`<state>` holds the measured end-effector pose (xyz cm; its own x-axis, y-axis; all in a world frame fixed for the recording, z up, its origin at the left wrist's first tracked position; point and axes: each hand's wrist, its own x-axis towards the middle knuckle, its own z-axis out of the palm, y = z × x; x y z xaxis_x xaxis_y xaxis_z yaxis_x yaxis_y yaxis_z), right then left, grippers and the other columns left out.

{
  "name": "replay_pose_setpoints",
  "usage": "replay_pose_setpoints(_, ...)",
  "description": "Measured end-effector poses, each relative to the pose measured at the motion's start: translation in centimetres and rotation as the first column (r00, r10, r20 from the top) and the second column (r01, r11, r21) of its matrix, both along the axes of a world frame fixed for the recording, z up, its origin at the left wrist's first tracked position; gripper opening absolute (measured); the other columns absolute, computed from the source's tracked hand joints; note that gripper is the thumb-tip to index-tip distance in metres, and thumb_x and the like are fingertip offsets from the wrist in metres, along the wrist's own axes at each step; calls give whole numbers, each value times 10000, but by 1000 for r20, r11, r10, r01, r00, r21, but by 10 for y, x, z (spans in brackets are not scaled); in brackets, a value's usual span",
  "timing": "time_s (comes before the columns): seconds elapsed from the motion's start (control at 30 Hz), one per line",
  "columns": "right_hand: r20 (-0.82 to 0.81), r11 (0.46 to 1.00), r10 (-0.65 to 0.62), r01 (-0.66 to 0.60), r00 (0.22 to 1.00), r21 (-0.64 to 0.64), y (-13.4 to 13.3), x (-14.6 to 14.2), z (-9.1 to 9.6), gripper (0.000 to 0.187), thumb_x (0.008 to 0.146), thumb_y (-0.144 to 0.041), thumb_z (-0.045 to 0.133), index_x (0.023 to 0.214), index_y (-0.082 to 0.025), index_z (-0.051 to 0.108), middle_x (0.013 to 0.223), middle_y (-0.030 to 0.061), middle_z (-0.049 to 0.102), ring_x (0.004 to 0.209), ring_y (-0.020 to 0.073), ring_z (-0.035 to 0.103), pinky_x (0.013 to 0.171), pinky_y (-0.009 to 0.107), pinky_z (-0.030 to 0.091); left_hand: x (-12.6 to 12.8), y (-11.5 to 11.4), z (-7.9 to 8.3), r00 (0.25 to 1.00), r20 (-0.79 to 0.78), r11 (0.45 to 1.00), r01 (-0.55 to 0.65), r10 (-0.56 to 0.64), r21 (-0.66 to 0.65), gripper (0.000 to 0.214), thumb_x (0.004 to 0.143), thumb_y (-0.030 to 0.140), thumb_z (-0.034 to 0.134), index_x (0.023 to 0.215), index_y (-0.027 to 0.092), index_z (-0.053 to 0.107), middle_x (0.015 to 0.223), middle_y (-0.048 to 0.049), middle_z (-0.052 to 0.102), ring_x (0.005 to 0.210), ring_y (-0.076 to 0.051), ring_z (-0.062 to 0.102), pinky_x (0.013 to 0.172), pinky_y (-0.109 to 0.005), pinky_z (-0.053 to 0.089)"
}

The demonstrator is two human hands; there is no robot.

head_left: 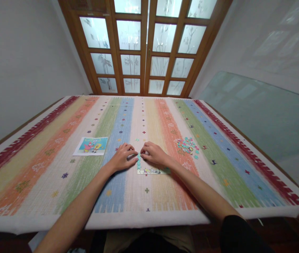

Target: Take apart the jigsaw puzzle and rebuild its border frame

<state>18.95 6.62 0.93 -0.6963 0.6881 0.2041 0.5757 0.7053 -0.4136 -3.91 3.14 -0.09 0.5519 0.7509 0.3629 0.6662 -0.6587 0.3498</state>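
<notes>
A partly joined jigsaw puzzle (139, 166) lies flat before me, with a left column and a bottom row forming an L. My left hand (124, 157) is curled beside the top of the column, its thumb and index fingertips at the edge pieces. From the other side, my right hand (154, 154) has its fingers bent and pinched at the same upper end; the piece under the fingertips is mostly hidden. Just beyond both hands lies a single pale green jigsaw piece (137, 140).
A heap of loose jigsaw pieces (188, 146) is on the right. To the left lies a printed cartoon picture (90, 146). Everything rests on a striped tablecloth (112, 196). Wooden glazed doors (146, 52) stand behind the table, and a glass panel (265, 112) is at the right.
</notes>
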Motion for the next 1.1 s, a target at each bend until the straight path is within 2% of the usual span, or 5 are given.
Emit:
replay_pose_setpoints(0.17,-32,998,-60,60,998,-3,9,-4,3,110,932,-183,640,928,-156,746,870,58,639,880,192,563,823,308,409,-4,3,0,999,13,999,-38,38,1,195,932,347,633,1029,221,747,1002,-63,657,991,-255,549,919,-430,444)
replay_pose_setpoints(0.33,-2,992,-123,123,992,3,27,-16,1,212,979,-211,592,1120,-138,732,938,79,655,918,197,571,853,310,414,-13,8,-2,993,-5,992,-120,121,41,204,886,317,652,1032,205,740,1017,-81,656,1019,-283,537,946,-466,445)
replay_pose_setpoints(0.5,44,991,-131,131,990,4,44,-27,-5,349,967,-95,537,1255,-193,707,1031,87,635,934,197,575,855,306,421,-18,9,-4,991,-25,991,-129,130,48,151,882,306,648,938,196,735,1007,-91,653,1025,-293,538,937,-470,450)
replay_pose_setpoints(0.8,63,995,-97,99,993,-24,55,-8,0,203,928,-122,630,1083,-161,755,1025,94,639,973,205,600,900,308,442,-15,9,-4,992,-31,991,-124,126,43,147,918,295,615,903,197,723,974,-84,649,992,-280,534,919,-454,449)
replay_pose_setpoints(1.1,54,993,-106,109,993,-53,49,20,-2,297,850,-26,590,1079,-140,742,932,76,676,861,200,593,830,299,435,-13,10,-4,994,-16,994,-110,110,24,202,943,258,547,975,198,737,973,-92,660,978,-278,542,899,-459,451)
